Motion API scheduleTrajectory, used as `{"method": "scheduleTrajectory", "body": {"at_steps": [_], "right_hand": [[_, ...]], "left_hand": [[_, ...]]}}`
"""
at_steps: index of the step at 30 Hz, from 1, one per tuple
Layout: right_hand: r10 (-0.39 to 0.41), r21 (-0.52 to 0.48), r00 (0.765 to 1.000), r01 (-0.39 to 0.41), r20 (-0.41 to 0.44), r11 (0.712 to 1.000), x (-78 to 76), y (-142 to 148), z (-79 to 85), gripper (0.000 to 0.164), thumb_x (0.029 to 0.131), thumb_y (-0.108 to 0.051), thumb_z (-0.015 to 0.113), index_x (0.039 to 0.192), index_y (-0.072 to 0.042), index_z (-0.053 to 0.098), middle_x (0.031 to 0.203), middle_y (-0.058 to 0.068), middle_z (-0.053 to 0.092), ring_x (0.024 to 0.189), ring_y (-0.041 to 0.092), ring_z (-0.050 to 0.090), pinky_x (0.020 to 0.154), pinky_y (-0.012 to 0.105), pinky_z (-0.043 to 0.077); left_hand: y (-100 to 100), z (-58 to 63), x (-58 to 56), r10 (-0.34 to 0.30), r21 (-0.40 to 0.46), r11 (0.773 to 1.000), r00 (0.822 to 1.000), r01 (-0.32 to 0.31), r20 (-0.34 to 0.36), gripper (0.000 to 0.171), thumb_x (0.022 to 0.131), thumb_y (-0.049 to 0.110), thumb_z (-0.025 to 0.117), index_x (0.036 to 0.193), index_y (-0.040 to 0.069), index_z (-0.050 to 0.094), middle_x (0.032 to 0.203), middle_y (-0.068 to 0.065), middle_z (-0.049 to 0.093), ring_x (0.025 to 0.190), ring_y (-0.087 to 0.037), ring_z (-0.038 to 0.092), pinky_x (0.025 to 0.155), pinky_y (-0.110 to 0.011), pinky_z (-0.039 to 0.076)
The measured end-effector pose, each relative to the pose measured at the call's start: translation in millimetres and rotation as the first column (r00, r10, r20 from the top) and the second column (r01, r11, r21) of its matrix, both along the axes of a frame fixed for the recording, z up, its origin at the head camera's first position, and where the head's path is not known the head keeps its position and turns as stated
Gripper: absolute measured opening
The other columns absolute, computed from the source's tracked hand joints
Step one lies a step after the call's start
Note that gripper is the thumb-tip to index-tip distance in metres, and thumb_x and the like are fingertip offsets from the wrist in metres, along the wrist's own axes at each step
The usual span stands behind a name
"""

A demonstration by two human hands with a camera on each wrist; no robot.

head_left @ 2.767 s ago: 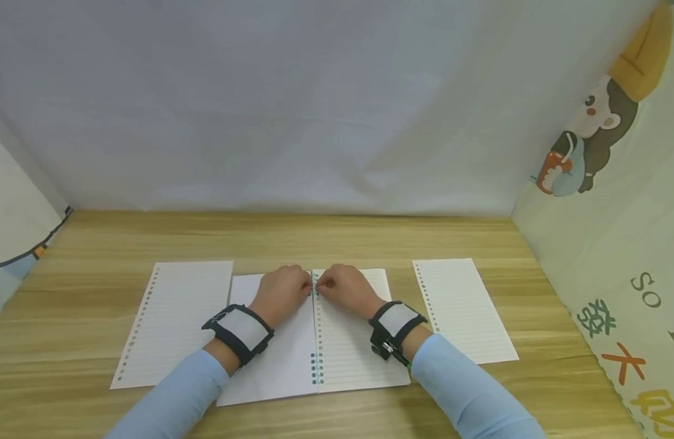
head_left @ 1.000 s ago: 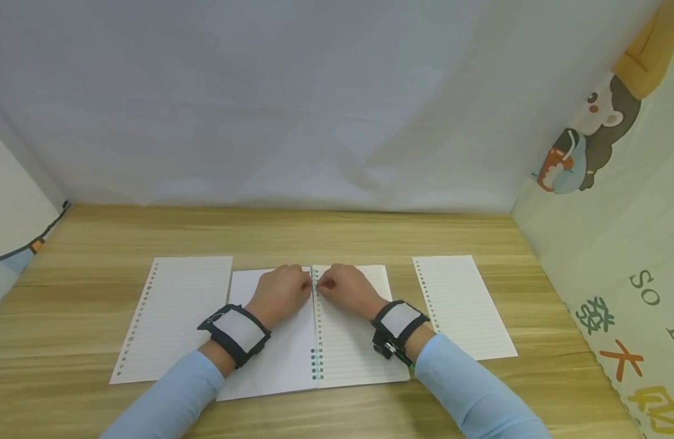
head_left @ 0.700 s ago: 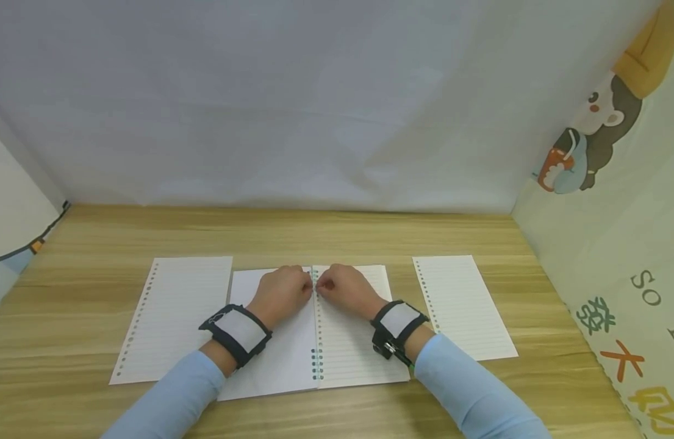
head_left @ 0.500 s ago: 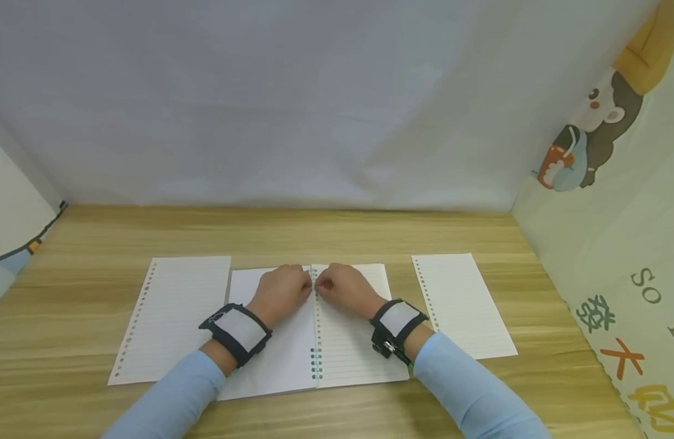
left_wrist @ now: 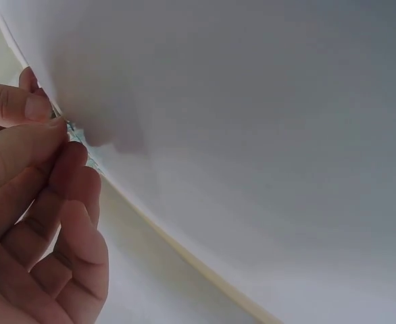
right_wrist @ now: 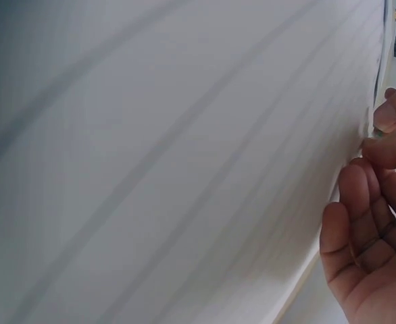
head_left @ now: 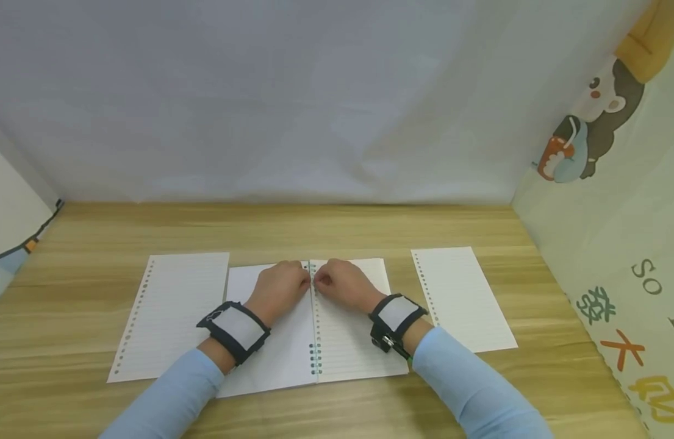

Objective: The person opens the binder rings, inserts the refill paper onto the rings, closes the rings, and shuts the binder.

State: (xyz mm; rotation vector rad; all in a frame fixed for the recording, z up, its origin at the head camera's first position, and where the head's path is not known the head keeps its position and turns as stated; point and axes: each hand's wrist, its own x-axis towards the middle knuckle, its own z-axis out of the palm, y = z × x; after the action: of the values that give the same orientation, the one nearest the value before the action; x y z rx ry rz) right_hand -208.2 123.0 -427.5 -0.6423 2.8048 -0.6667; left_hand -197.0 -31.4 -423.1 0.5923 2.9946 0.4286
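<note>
An open loose-leaf notebook (head_left: 282, 366) lies in the middle of the table, a blank white page on its left and a lined page (head_left: 353, 353) on its right. Green binder rings (head_left: 315, 358) show at the lower end of the spine. At the upper rings, my left hand (head_left: 279, 288) and right hand (head_left: 344, 283) meet from either side, thumbs and fingers curled in a pinch. In the left wrist view, the thumb tip (left_wrist: 53, 131) sits right at the teal rings. The right wrist view has the right fingers (right_wrist: 353, 189) bent beside the page edge. The pinched rings are mostly hidden.
A loose lined, hole-punched sheet (head_left: 172, 305) lies left of the notebook, close to its edge. Another punched sheet (head_left: 463, 299) lies to the right, apart from it. A pale cloth (head_left: 282, 103) hangs behind the wooden table (head_left: 282, 228); a printed cloth (head_left: 600, 244) stands at right.
Both hands stay in their pinch at the upper rings. The head view has tilted slightly, so everything sits a little higher in it. The notebook and sheets keep their places.
</note>
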Motion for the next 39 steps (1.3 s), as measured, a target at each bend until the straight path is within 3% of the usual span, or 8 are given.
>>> {"method": "scheduleTrajectory", "body": {"at_steps": [9,28,39], "right_hand": [[0.003,-0.013,1.0,-0.003,-0.002,1.0,-1.9,-0.1,0.8,0.018,0.091,-0.018,0.059,0.099,-0.008,0.071,0.089,0.002,0.065,0.079,0.011,0.057,0.073,0.024,0.047],[-0.022,0.013,1.0,0.022,0.005,1.0,-1.1,0.2,-2.5,0.019,0.09,-0.019,0.059,0.1,-0.008,0.071,0.088,0.002,0.064,0.076,0.01,0.055,0.071,0.024,0.046],[-0.043,0.03,0.999,0.044,-0.027,0.999,2.8,1.5,-1.3,0.018,0.09,-0.019,0.061,0.101,-0.009,0.071,0.092,0.003,0.068,0.081,0.013,0.059,0.074,0.027,0.047]], "left_hand": [[-0.4,2.3,0.2,-0.019,-0.052,0.999,0.999,0.018,-0.029,0.015,0.09,0.018,0.061,0.089,0.011,0.074,0.073,-0.001,0.06,0.062,-0.013,0.047,0.054,-0.025,0.04],[-3.8,-3.8,0.3,0.005,-0.058,0.998,0.999,-0.007,-0.034,0.016,0.09,0.019,0.06,0.084,0.009,0.071,0.067,-0.001,0.055,0.059,-0.013,0.045,0.049,-0.024,0.035],[-5.2,-1.1,3.1,0.005,-0.069,0.998,0.999,-0.009,-0.054,0.013,0.088,0.019,0.064,0.089,0.01,0.073,0.071,-0.002,0.059,0.06,-0.012,0.048,0.05,-0.024,0.038]]}}
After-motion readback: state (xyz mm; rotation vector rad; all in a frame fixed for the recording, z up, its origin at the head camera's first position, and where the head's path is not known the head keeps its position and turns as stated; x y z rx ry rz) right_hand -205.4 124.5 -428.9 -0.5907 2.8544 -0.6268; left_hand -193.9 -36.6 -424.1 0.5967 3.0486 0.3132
